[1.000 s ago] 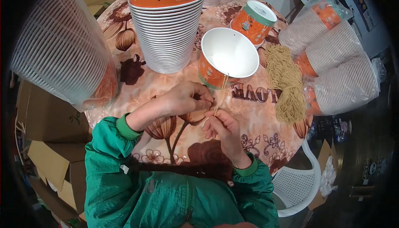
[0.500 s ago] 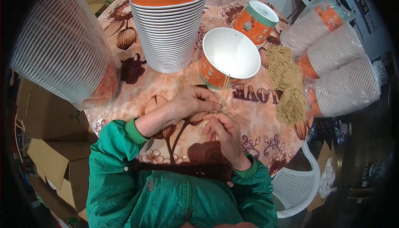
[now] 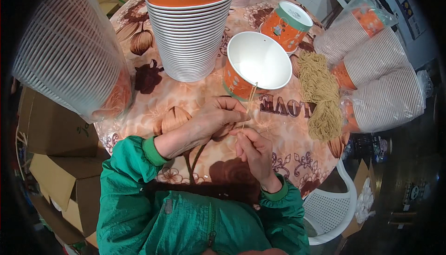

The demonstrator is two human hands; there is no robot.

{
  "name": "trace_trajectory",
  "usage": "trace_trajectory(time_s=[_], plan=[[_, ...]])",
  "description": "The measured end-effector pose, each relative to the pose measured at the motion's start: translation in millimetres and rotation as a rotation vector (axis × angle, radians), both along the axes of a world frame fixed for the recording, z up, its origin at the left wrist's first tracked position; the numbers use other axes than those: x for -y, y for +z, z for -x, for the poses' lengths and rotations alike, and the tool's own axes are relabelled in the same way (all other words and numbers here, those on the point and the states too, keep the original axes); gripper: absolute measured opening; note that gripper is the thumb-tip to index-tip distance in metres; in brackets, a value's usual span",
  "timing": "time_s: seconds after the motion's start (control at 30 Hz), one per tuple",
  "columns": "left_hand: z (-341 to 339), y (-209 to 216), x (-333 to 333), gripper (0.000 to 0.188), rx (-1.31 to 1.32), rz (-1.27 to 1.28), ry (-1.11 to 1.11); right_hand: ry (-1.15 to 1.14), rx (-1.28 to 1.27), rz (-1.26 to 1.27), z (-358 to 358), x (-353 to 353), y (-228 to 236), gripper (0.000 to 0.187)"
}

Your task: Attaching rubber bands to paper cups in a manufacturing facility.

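Observation:
In front of me on the table stands an orange paper bucket (image 3: 237,84) with a white inside and a green band at its base. A thin tan cord (image 3: 251,98) hangs over its near rim, coming down to my fingers. My left hand (image 3: 211,121) pinches the cord between thumb and fingertips just below the bucket. Slightly lower and to the right, my right hand (image 3: 254,150) pinches the cord's lower end between thumb and forefinger. Right of the bucket lies a bundle of tan cords (image 3: 320,94).
A tall stack of paper buckets (image 3: 183,46) rises behind my left hand. A bagged stack (image 3: 69,55) leans at the left; more bagged stacks (image 3: 381,97) lie at the right. Behind is an upturned bucket (image 3: 286,27). Cardboard boxes (image 3: 69,176) and a white chair (image 3: 330,208) flank the table.
Both hands have shifted slightly, the right one a little to the right and down from the left. Each still pinches the cord. The bucket stays where it was.

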State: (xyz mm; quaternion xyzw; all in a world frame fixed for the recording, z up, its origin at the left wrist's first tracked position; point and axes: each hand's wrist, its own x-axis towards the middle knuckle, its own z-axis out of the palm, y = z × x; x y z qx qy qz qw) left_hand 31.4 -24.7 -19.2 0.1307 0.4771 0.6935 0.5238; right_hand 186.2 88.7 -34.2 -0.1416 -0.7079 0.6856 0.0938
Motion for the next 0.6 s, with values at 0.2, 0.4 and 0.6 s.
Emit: trace_trajectory(time_s=[0.2, 0.4, 0.6], plan=[[0.6, 1.2, -7.4, 0.005, -0.053, 0.024, 0.006, -0.012, -0.088, -0.056, -0.9, 0.1, 0.9, 0.023], [4.1, 7.7, -7.7, 0.007, 0.018, -0.006, 0.012, 0.004, -0.117, -0.283, -4.6, -1.1, 4.4, 0.02], [2.9, 7.9, -9.3, 0.005, -0.01, -0.001, 0.016, -0.034, -0.182, -0.463, -5.8, -2.4, -2.2, 0.018]])
